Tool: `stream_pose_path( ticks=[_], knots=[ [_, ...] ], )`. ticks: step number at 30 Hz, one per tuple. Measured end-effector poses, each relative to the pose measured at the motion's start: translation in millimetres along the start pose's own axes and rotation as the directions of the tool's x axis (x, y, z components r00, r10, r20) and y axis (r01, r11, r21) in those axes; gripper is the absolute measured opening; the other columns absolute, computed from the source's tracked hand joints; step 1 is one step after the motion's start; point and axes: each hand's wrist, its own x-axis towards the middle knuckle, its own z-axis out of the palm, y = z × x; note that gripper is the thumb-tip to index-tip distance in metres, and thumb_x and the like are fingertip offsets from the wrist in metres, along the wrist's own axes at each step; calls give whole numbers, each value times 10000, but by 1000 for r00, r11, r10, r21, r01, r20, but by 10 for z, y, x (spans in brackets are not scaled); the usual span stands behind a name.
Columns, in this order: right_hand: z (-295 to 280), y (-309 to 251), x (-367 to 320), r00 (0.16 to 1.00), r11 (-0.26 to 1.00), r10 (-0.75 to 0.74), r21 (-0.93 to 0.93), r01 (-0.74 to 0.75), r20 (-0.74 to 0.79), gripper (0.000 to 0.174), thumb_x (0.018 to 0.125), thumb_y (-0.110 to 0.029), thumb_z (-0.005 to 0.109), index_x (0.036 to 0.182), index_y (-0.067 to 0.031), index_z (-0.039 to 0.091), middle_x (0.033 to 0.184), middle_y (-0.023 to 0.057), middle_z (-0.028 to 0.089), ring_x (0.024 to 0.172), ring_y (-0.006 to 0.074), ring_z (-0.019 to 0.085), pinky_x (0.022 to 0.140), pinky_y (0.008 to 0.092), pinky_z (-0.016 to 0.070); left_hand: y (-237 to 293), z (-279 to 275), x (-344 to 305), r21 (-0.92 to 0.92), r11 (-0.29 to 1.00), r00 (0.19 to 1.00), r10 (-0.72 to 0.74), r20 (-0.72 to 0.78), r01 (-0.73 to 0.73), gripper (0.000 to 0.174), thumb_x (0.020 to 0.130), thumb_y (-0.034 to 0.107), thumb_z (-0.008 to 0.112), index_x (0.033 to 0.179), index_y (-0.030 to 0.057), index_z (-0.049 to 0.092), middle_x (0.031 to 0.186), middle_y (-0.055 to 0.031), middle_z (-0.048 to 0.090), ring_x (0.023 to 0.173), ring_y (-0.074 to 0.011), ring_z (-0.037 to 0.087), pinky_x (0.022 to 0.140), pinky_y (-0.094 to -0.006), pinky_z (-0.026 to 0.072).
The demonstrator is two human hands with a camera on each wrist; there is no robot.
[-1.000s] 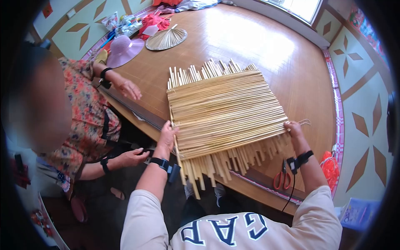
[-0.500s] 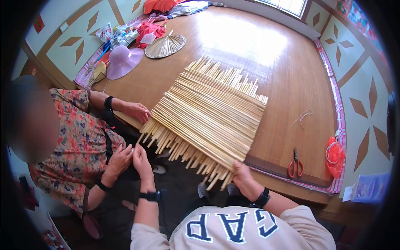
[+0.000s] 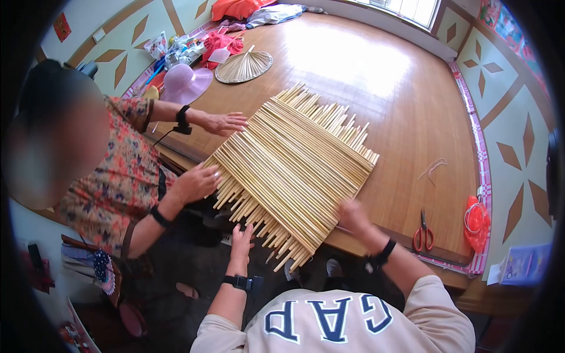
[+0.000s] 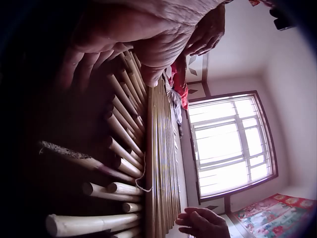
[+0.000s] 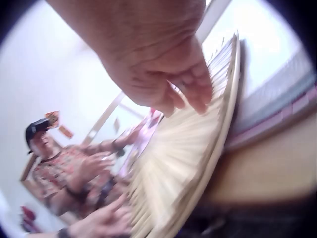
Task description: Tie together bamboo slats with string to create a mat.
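Observation:
A mat of straw-coloured stalks [image 3: 294,165] lies turned at an angle at the table's near edge in the head view. Its uneven stalk ends stick out at the far and near sides. My left hand [image 3: 240,242] is beside the near stalk ends, fingers extended and apart; the left wrist view has the palm [image 4: 163,44] close over them. By the mat's right edge is my right hand [image 3: 355,216], blurred, its fingers loosely bent over the mat in the right wrist view. Another person's hands [image 3: 199,182] are at the mat's left side, fingers spread.
Red-handled scissors [image 3: 422,236] and a loose string [image 3: 432,169] lie on the wooden tabletop [image 3: 406,123] to the right. A red bag [image 3: 475,223] is at the right edge. Farther back are a straw fan [image 3: 244,66], a lilac hat [image 3: 185,82] and heaped cloth.
The mat has swung round from nearly square to a slant. My right hand has left its near corner for the right edge. My left hand has come off its left side; the other person's hands have moved in.

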Motion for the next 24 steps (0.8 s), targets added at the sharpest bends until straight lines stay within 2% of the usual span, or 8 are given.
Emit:
stream_pose_path(
  ticks=[3, 5, 6, 8, 13, 17, 19, 24],
  knots=[
    [-325, 739, 644, 908, 998, 53, -17, -66, -415, 385, 812, -237, 578, 1109, -20, 463, 1119, 224, 447, 988, 338, 464, 889, 406, 390, -181, 57, 77, -43, 998, 992, -41, 116, 46, 527, 791, 394, 610, 1140, 37, 441, 972, -71, 565, 845, -176, 551, 622, -321, 472],
    [-338, 1218, 864, 884, 958, 187, -119, -260, -428, 497, 801, -251, 573, 1188, 25, 428, 1138, 236, 492, 1120, 368, 412, 989, 398, 308, -258, 186, -15, -251, 967, 996, -13, 85, 34, 287, 814, 223, 616, 1011, 52, 494, 900, -51, 558, 748, -161, 561, 587, -314, 505],
    [-339, 1437, 898, 883, 964, 178, -103, -245, -433, 497, 801, -251, 573, 1188, 25, 428, 1138, 236, 492, 1120, 368, 412, 989, 398, 308, -267, 246, -90, -302, 952, 998, -26, 51, 40, 233, 824, 164, 593, 999, 47, 493, 901, -52, 551, 742, -164, 558, 590, -324, 512],
    [-407, 1688, 914, 962, 987, 131, -55, -149, -239, 464, 785, -249, 586, 1160, 1, 474, 1111, 213, 513, 1079, 362, 435, 965, 392, 328, -334, 350, -271, -355, 935, 1000, -20, -7, 17, 184, 833, 105, 569, 987, 41, 491, 902, -53, 544, 735, -166, 556, 594, -335, 519],
    [-461, 1770, 762, 959, 992, 128, 33, -124, -251, 283, 748, -212, 618, 955, -29, 552, 972, 159, 551, 969, 324, 483, 861, 397, 385, -374, 336, -328, -398, 915, 991, 8, -134, -61, 151, 836, 36, 531, 979, 38, 483, 945, -75, 532, 790, -185, 553, 611, -332, 519],
    [-453, 1751, 286, 949, 981, 170, 141, -136, -264, 211, 697, -154, 653, 796, -28, 515, 836, 141, 546, 845, 309, 513, 754, 402, 426, -336, 170, -234, -322, 943, 994, 60, -88, -86, 162, 824, 14, 522, 981, 35, 487, 929, -65, 528, 804, -194, 548, 628, -349, 513],
    [-540, 1641, -124, 914, 908, 369, 278, -315, -168, 235, 667, -146, 678, 777, -32, 504, 808, 157, 538, 774, 320, 518, 696, 392, 439, -237, 57, -94, -266, 959, 995, 91, -31, -96, 134, 795, -10, 542, 913, 42, 503, 848, -55, 561, 706, -186, 581, 531, -337, 511],
    [-567, 1059, -1122, 875, 879, 464, 191, -437, -138, 293, 644, -162, 701, 771, -16, 482, 800, 177, 530, 745, 333, 523, 655, 391, 435, 383, -122, 401, -10, 988, 971, 153, 186, -154, 163, 751, 38, 597, 909, 54, 558, 834, -38, 574, 685, -160, 566, 559, -325, 505]
  ],
)
